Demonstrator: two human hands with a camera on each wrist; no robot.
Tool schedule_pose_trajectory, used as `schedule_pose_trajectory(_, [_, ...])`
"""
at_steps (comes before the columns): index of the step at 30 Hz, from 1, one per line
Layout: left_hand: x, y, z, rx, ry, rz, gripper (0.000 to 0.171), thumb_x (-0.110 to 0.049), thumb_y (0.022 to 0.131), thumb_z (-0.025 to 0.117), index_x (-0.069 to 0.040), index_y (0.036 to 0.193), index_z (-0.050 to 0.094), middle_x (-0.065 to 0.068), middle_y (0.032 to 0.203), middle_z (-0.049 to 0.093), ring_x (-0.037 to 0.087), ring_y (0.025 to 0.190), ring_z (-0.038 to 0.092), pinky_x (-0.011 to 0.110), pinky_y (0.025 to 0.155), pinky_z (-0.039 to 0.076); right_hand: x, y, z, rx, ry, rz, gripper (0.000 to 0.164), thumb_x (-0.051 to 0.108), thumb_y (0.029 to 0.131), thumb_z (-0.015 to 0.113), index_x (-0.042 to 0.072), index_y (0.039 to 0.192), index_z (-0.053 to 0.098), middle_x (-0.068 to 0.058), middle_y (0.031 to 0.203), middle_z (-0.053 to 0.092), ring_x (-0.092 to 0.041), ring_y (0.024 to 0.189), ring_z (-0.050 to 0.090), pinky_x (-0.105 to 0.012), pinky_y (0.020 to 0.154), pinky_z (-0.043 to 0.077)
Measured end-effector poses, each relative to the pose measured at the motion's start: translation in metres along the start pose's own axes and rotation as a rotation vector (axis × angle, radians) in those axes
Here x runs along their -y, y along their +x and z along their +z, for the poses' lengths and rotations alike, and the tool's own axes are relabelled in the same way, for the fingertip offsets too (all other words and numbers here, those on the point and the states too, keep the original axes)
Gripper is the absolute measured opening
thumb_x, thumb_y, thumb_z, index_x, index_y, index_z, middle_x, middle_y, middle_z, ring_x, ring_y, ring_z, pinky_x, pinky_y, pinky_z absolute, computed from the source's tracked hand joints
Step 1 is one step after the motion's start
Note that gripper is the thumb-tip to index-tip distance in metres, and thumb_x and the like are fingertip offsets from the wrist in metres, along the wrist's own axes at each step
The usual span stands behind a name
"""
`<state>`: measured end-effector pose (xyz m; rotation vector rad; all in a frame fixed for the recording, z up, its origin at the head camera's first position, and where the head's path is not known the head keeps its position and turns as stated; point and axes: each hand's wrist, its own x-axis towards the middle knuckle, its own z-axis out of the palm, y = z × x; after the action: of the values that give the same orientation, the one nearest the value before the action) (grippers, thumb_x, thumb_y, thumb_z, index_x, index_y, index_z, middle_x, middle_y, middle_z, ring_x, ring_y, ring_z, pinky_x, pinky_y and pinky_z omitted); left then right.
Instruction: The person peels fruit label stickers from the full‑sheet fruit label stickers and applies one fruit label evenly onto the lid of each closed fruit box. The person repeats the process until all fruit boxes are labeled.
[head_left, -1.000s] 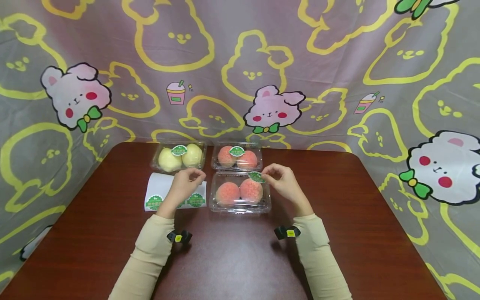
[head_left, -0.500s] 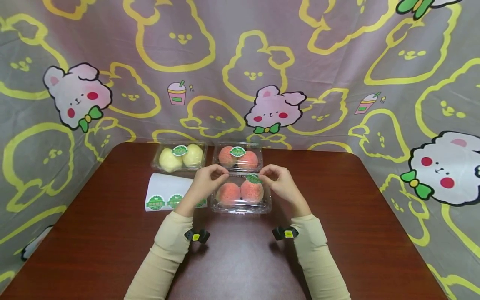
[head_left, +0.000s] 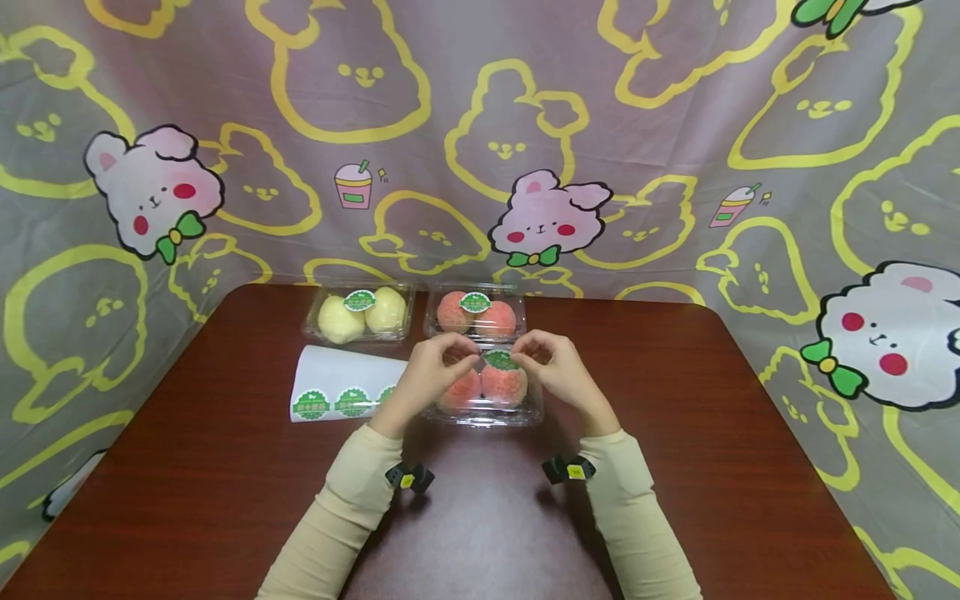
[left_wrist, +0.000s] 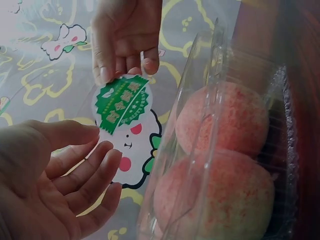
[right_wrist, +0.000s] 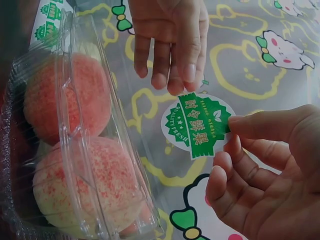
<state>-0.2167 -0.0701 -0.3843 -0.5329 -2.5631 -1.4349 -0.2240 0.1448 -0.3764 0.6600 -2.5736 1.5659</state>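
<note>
My right hand (head_left: 558, 368) pinches the edge of a round green-and-white sticker (right_wrist: 201, 126) between thumb and fingers. The sticker is held up over a clear plastic box (head_left: 487, 415) with two pinkish peaches (right_wrist: 87, 182) inside. From the other side comes my left hand (head_left: 429, 373), its thumb and fingers slightly apart and the tips right at the sticker's near edge in the left wrist view. Printed characters and "QUALITY FRESH" show on the sticker in the right wrist view. The box's lid is down over the peaches.
Behind stand a box of peaches (head_left: 495, 319) and a box of pale yellow fruits (head_left: 341, 321), each with a green sticker on its lid. A white sheet of stickers (head_left: 330, 371) lies to the left on the brown table (head_left: 480, 517). A patterned cloth (head_left: 637, 108) hangs around the table.
My left hand has moved right, from over the sticker sheet to the sticker's edge. My right hand has shifted slightly left with the sticker. The boxes have stayed put.
</note>
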Motion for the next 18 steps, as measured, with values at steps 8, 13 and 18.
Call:
schedule_pose_trajectory(8, [-0.0015,-0.0003,0.004,0.012,-0.002,0.002,0.01,-0.01,0.085,0.071,-0.003,0.092,0.069,0.013,0.09,0.072,0.023,0.083,0.069,0.031,0.077,0.058,0.0025,-0.0003,0.0013,0.016,0.008,0.001,0.006,0.003,0.088,0.066,-0.001,0.092,0.066,-0.02,0.084,0.066,-0.009,0.065,0.052,-0.019,0.058,0.045])
schedule_pose_trajectory(13, [-0.0007,-0.0005,0.0057,0.015,0.012,0.035,0.01,-0.013,0.086,0.071,-0.003,0.088,0.068,0.012,0.086,0.072,0.021,0.081,0.069,0.03,0.076,0.058,0.0033,-0.0013,0.0008,-0.008,0.005,-0.001,0.007,0.003,0.088,0.065,-0.002,0.093,0.067,-0.02,0.087,0.067,-0.008,0.067,0.053,-0.019,0.06,0.046])
schedule_pose_trajectory(18, [-0.0007,-0.0003,0.0069,0.011,0.018,0.068,0.01,-0.012,0.086,0.07,-0.003,0.086,0.067,0.012,0.084,0.071,0.02,0.079,0.068,0.031,0.074,0.058,0.003,-0.0018,-0.0008,-0.062,-0.001,-0.006,0.01,0.003,0.088,0.065,-0.001,0.096,0.071,-0.02,0.094,0.071,-0.01,0.079,0.058,-0.018,0.069,0.049])
